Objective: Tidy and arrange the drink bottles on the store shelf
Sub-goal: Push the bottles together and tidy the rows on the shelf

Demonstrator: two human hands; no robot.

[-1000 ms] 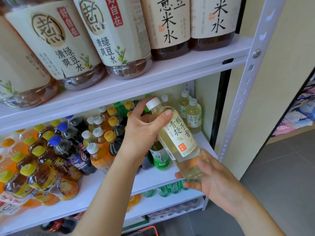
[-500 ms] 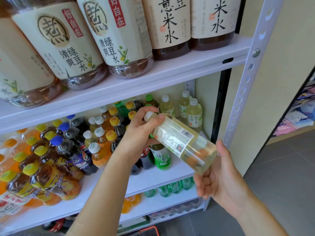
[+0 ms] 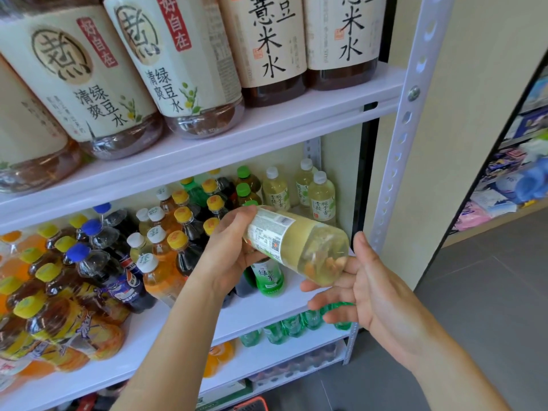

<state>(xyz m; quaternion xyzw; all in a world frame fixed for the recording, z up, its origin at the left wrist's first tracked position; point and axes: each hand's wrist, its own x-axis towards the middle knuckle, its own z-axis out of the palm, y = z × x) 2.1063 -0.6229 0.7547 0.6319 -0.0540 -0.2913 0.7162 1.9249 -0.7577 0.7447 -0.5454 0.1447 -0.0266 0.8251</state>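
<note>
Your left hand (image 3: 234, 249) grips the pale-yellow plastic bottle (image 3: 299, 247) sideways, presumably for label inspection; your spread right hand (image 3: 376, 295) props its base.

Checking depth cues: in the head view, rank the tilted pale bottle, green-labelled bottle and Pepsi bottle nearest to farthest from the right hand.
1. Pale bottle: its base at the fingertips of the right hand.
2. Green-labelled bottle: upright on the shelf, left of the hand.
3. Pepsi bottle: far left, same shelf.
</note>
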